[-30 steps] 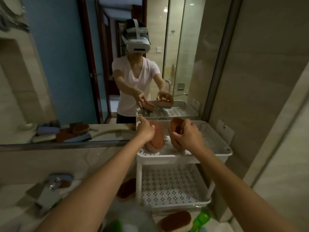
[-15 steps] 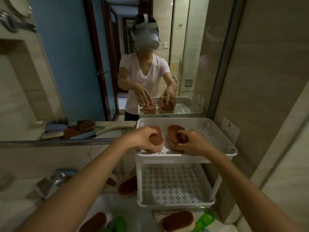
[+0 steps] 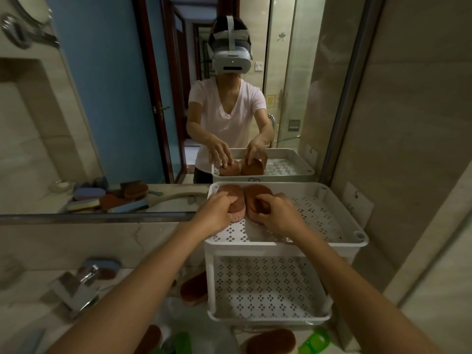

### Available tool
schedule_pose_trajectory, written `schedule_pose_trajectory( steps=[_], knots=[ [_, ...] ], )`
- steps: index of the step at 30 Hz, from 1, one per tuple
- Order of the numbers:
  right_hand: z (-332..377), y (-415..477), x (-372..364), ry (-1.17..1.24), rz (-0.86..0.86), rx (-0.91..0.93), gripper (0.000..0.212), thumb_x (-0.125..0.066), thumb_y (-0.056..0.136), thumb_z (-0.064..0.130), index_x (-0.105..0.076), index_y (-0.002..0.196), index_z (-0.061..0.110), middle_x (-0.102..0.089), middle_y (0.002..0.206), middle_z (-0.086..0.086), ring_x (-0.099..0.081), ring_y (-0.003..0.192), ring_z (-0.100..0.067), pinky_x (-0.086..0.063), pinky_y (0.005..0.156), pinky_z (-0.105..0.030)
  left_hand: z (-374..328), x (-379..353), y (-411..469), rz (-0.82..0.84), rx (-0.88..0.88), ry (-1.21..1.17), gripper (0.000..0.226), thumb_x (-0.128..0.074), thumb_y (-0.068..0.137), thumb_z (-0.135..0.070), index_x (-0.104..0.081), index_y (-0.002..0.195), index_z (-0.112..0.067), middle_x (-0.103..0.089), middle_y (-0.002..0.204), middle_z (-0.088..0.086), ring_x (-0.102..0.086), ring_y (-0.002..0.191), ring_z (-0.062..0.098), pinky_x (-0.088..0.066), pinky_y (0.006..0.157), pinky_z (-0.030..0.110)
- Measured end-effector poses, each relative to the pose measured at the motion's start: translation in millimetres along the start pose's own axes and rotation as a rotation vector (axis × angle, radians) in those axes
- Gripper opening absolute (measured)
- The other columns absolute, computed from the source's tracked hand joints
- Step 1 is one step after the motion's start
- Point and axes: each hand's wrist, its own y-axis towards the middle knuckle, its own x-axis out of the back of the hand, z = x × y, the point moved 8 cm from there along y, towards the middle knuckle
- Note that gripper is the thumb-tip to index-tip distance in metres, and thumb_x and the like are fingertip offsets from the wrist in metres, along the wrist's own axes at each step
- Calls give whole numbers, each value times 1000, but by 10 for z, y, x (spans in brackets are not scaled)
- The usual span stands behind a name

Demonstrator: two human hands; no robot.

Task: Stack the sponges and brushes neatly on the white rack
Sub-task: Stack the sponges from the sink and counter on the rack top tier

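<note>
I'm working at the white rack (image 3: 281, 245), top tier. Two brown oval pads are lying side by side in its back-left corner, long axes running from front edge to back edge, far ends pointing at the back rim. My left hand (image 3: 217, 213) is gripping the left pad (image 3: 233, 194), fingers curling round its near end. My right hand (image 3: 278, 215) is holding the right pad (image 3: 255, 198), fingers curling over its near half. The pads are possibly touching along their long sides; the view is too dim to confirm. Both are extending away from my fingers. A spare pad (image 3: 270, 341) is lying below the rack's front edge.
</note>
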Motion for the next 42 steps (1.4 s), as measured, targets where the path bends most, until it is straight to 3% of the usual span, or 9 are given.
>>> schedule_pose_trajectory(
  steps=[9,14,20,23,26,29,34,38,42],
  knots=[
    [33,-29,-49,-138,41,75,50,-52,90,43,-41,137,30,-47,127,-14,-52,112,-33,-44,96,-38,23,-2,-45,-70,36,-52,55,-49,90,-6,-35,144,-12,-25,155,7,-21,144,21,-20,117,32],
    [57,-32,-125,-219,82,36,50,-42,94,45,-33,140,29,-48,131,-16,-53,112,-34,-45,94,-40,19,16,-67,-46,69,-108,62,-61,86,-33,-41,141,-12,-33,150,6,-30,139,21,-27,113,30],
    [62,-75,-151,-300,132,-77,56,-40,93,49,-25,145,31,-15,155,-12,-16,141,-36,-21,113,-55,-28,119,-158,-54,90,-216,56,-63,82,-22,-48,135,-9,-47,141,9,-46,127,24,-41,102,30],
    [149,-135,-38,-265,80,-76,53,-45,92,44,-34,141,25,-15,155,-14,-11,142,-35,-18,113,-56,-57,200,-257,-63,92,-255,52,-60,83,-13,-50,134,-10,-49,139,9,-49,125,25,-43,97,29],
    [360,-291,173,-201,-103,-8,49,-53,89,25,-41,136,16,-29,147,-17,-27,137,-35,-28,109,-48,-138,362,-411,-150,50,-211,42,-52,86,-8,-55,128,-11,-53,134,10,-51,121,26,-44,96,33],
    [612,-592,320,-97,-302,96,30,-53,88,12,-58,117,6,-51,130,-13,-54,111,-31,-43,87,-36,-180,569,-643,-284,35,-244,35,-46,91,-9,-58,123,-10,-55,131,10,-52,119,23,-40,92,28],
    [809,-1306,146,264,-474,86,20,-53,86,8,-64,102,6,-61,109,-8,-58,97,-19,-48,82,-27,-22,552,-1383,-455,79,-433,26,-48,93,-14,-61,115,-14,-61,120,5,-56,107,16,-41,81,23],
    [779,-1927,-435,346,-383,-15,27,-55,85,6,-63,111,4,-64,111,-12,-62,95,-21,-45,82,-23,319,-41,-1952,-359,235,-491,25,-48,91,-11,-64,109,-7,-66,111,11,-61,105,25,-42,81,26],
    [369,-2532,-1275,336,-46,-207,34,-54,85,7,-56,120,8,-62,116,-12,-60,105,-26,-47,86,-32,652,-971,-2450,-22,382,-475,26,-47,92,-11,-61,113,-5,-64,116,14,-57,111,28,-41,84,27]
  ],
)
